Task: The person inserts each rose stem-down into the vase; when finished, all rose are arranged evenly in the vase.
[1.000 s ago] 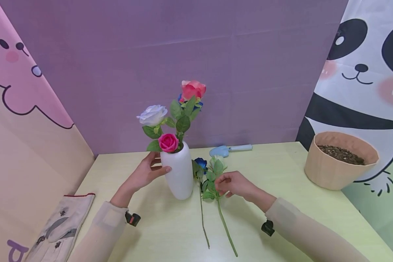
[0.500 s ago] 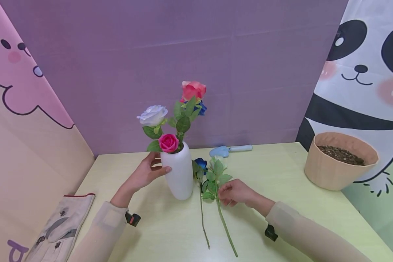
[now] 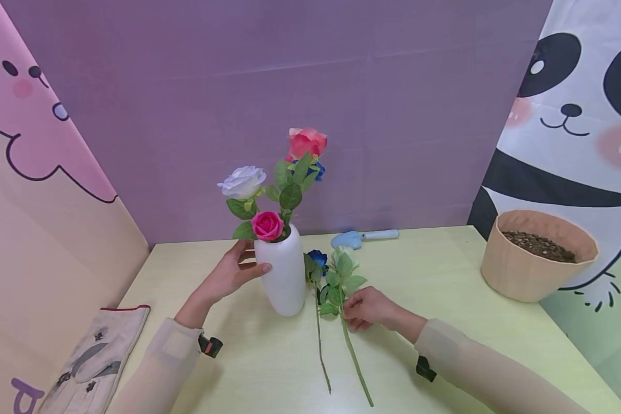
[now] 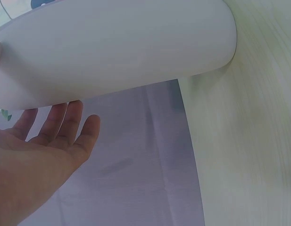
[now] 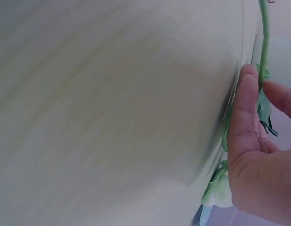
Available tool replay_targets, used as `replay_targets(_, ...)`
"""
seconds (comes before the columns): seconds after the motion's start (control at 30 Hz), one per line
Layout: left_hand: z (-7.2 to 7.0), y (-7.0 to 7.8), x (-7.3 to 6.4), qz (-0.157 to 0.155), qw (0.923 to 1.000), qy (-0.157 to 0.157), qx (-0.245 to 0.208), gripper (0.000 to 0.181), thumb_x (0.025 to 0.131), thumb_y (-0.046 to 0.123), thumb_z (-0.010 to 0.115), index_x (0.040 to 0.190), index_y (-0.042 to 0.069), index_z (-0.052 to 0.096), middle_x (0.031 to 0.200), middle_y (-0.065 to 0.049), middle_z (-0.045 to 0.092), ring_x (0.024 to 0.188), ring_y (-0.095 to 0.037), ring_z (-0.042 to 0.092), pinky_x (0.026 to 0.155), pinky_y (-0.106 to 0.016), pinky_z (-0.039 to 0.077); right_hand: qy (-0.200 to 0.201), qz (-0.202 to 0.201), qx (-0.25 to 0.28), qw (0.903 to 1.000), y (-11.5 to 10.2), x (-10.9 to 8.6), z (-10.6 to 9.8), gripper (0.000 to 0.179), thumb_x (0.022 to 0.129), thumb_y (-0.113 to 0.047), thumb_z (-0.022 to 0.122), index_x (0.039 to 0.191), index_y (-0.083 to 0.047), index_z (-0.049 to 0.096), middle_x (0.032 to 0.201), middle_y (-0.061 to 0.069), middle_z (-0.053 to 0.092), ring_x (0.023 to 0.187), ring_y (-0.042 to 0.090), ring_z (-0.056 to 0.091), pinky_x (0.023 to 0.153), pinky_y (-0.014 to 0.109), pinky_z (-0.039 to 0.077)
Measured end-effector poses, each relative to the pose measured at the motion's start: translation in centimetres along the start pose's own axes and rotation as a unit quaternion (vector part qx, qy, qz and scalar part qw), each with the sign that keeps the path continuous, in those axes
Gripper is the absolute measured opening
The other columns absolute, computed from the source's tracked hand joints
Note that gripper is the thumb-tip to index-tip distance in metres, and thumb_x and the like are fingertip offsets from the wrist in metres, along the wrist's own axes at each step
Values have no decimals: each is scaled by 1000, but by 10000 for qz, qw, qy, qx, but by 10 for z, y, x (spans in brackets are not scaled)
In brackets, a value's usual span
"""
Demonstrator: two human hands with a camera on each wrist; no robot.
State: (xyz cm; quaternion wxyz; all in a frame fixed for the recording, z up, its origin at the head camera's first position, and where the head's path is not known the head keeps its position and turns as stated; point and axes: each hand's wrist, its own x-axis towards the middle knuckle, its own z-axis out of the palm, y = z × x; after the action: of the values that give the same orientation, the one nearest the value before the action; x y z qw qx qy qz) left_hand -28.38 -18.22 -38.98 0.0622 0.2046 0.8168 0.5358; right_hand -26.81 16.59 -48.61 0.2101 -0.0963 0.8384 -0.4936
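A white vase [image 3: 282, 282] stands on the table, holding a pale white rose [image 3: 242, 183], a hot-pink rose [image 3: 267, 226], a coral rose [image 3: 307, 142] and a blue flower [image 3: 317, 171]. My left hand [image 3: 233, 273] holds the vase near its rim, thumb in front and fingers behind; in the left wrist view its fingertips touch the white wall. To the right, my right hand [image 3: 364, 309] pinches the green stem [image 5: 264, 42] of a white-green rose [image 3: 345, 257] lying on the table. Beside that lies a blue rose [image 3: 318, 259] with a thin stem.
A blue trowel [image 3: 348, 239] lies at the table's back edge. On the right stands a tan pot [image 3: 512, 270] with dark soil. A folded pale cloth [image 3: 95, 356] with a red edge lies at the left. A purple backdrop hangs behind.
My right hand has slid down from the leaves of the white-green rose to its stem, which has shifted slightly left at the lower end. The left hand stays on the vase.
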Motion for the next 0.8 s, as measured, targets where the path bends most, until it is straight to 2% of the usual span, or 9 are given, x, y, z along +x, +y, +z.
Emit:
replay_targets(0.17,0,0,1,5,10000,-8,31,75,92,31,73,151,13,31,149,-16,43,136,-42,48,108,-52,49,3,-47,3,10000,-4,0,4,19,92,-12,68,102,4,70,83,9,74,70,18,72,64,36,62)
replay_targets(0.37,-1,-1,1,99,9999,-18,53,75,92,29,73,152,14,30,148,-16,43,135,-42,48,108,-51,50,-13,20,248,9997,-7,0,5,18,94,-10,67,101,5,70,82,10,73,68,15,70,65,33,63)
replay_targets(0.8,-1,-1,1,162,9998,-19,61,75,92,29,73,152,16,30,147,-15,45,134,-42,50,106,-50,51,-66,136,590,9981,-8,-2,0,22,95,-11,65,107,8,67,85,12,73,70,13,70,70,33,63)
